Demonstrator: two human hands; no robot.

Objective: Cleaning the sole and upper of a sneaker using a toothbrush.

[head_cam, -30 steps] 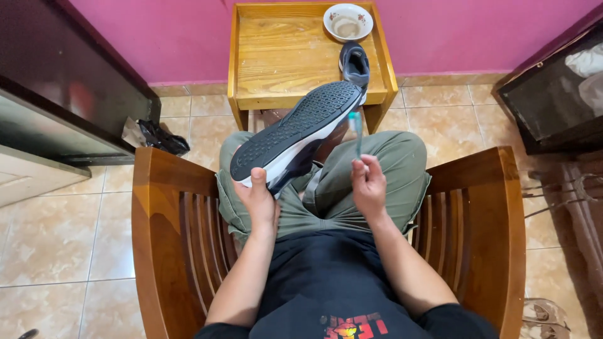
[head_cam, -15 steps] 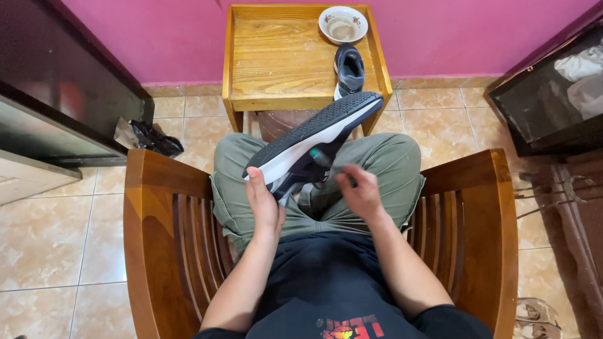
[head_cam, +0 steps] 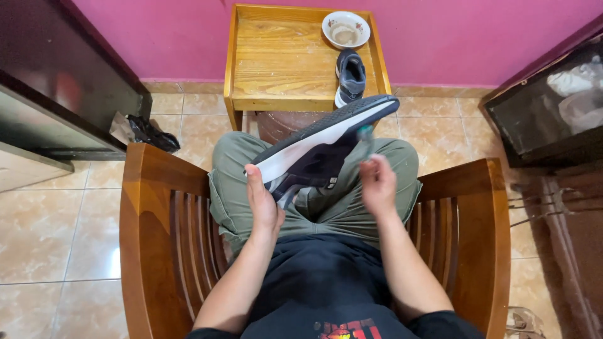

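- Over the lap of a person seated in a slatted wooden armchair (head_cam: 151, 207), a dark grey sneaker with a white midsole and black ribbed outsole (head_cam: 326, 141) is held tilted, its sole facing up and its toe pointing toward the far right.
- The left hand (head_cam: 262, 204) closes around the heel end of that sneaker, thumb on the white edge, fingers wrapped underneath and out of sight.
- The right hand (head_cam: 378, 185) is just beside the shoe's right side, its fingers pinched narrowly on a small slim brush with a pale bluish head (head_cam: 364, 139); the head is blurred and sits against the edge of the sole near the toe.
- Olive-green trousers (head_cam: 239, 182) cover the legs below the shoe, and a black shirt with a red print fills the lower middle of the view.
- Beyond the knees stands a small yellow wooden table with a raised rim (head_cam: 282, 63), set against a pink wall.
- On the table's right part lie a second grey sneaker (head_cam: 350, 76), upper side up, and behind it a white round bowl with a patterned rim (head_cam: 345, 29).
- A crumpled black plastic bag (head_cam: 149, 133) lies on the beige floor tiles at the left, next to a dark cabinet.
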